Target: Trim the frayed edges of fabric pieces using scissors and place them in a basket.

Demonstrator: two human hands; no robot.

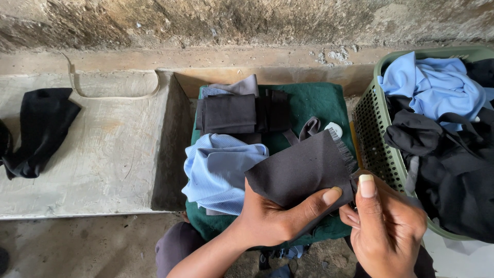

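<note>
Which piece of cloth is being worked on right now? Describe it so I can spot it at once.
Find the green cloth-covered surface left of the green laundry basket. At its near edge, the left hand and right hand pinch a flat dark grey fabric piece. Unlike the folded dark stack and light blue garment, it has a frayed right edge.

A flat dark-grey cloth piece (301, 167) with one frayed edge, held tilted.

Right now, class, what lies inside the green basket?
The green basket holds a light blue garment on top and black clothes in front. Whatever lies beneath them, and the basket's bottom, is covered.
</note>
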